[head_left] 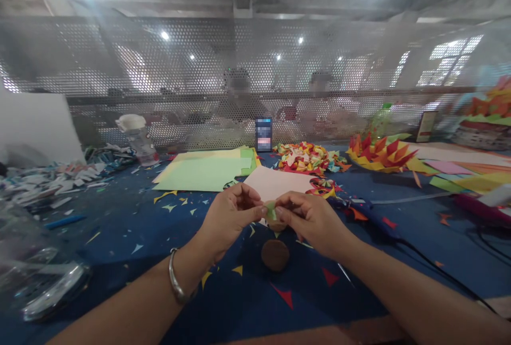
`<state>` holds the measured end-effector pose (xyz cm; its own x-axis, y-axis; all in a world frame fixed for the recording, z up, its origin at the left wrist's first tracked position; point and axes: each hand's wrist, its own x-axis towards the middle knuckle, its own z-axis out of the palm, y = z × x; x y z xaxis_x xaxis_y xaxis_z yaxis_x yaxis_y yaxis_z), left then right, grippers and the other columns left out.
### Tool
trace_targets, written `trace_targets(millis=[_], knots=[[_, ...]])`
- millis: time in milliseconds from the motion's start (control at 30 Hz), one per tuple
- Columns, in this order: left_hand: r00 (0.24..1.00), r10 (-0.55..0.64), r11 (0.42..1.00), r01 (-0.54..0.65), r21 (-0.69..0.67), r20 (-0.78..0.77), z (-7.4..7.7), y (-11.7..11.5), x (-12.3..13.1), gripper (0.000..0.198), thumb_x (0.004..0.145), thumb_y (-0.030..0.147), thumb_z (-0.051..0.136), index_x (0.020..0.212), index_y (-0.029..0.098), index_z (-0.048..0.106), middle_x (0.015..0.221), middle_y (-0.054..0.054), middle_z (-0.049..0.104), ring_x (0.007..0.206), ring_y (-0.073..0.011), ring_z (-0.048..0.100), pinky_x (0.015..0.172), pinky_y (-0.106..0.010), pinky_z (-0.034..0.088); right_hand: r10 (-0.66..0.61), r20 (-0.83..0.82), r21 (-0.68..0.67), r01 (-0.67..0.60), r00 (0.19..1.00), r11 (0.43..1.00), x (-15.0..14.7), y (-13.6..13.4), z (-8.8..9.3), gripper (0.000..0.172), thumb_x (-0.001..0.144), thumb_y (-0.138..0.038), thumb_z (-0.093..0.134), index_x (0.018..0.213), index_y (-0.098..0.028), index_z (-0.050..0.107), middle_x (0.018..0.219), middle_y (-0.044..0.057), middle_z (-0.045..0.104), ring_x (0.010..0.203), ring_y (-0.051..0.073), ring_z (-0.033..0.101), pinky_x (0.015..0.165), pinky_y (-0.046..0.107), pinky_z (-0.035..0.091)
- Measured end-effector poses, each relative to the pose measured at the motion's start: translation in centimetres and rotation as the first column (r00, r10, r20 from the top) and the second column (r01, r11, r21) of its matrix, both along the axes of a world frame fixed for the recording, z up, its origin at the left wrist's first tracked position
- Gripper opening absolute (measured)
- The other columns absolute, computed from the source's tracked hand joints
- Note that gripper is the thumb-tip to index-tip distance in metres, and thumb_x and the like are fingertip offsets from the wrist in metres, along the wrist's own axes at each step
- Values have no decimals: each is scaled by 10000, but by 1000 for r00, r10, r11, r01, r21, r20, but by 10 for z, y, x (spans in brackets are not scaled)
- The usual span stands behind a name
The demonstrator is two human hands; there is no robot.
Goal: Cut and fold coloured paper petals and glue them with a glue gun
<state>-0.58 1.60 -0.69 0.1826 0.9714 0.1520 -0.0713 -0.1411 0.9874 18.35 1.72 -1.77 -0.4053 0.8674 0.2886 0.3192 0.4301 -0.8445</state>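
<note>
A small pale green piece of paper (271,210) is pinched between my two hands near the middle of the table. My left hand (235,212) has its thumb and forefinger closed at the paper's left edge. From the other side, my right hand (307,218) closes its thumb and fingers on the right edge. Just under the paper is a small tan round object (276,224), partly hidden, whose kind I cannot make out. Nearer to me lies a brown round block (275,255), wood-like in colour. A silver bracelet (174,276) circles my left wrist.
Pale green sheets (199,171) and a pinkish sheet (275,182) lie beyond my hands. Folded colourful paper pieces (307,157) are heaped behind. A corded blue tool (367,209) rests at right. Paper scraps (285,296) dot the blue table. A perforated screen (191,79) stands behind.
</note>
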Motion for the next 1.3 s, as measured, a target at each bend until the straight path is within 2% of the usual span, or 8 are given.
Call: trace_targets(millis=[333, 567, 867, 1300], knots=[[1000, -9, 999, 9, 32, -16, 1, -3, 2, 287, 622, 233, 799, 739, 168, 545, 746, -12, 644, 704, -135, 597, 709, -295, 477, 3, -26, -38, -4, 1000, 999, -2, 0, 3, 188, 891, -328, 538, 915, -163, 622, 685, -16, 605, 397, 44, 423, 395, 193, 358], [1000, -4, 1000, 4, 0, 8, 2, -7, 4, 342, 596, 225, 814, 656, 177, 481, 741, -19, 680, 693, -126, 605, 678, -269, 471, 0, -54, -42, -3, 999, 999, -2, 1, 5, 179, 889, -313, 542, 901, -159, 631, 586, -46, 544, 373, 37, 407, 383, 177, 328], [1000, 19, 1000, -19, 15, -10, 2, -10, 5, 313, 624, 184, 773, 625, 182, 460, 750, -17, 696, 710, -133, 624, 708, -290, 486, 24, -104, -71, -31, 994, 997, -1, 0, 4, 197, 884, -341, 555, 908, -161, 629, 664, -25, 607, 391, 27, 407, 370, 159, 327], [999, 36, 999, -36, 29, 17, 2, -14, 8, 344, 632, 209, 781, 612, 188, 439, 765, -26, 694, 725, -147, 625, 712, -306, 485, 26, -118, -72, -35, 993, 997, -1, 0, 6, 229, 885, -375, 557, 888, -155, 619, 629, -43, 568, 388, 25, 402, 357, 155, 320]])
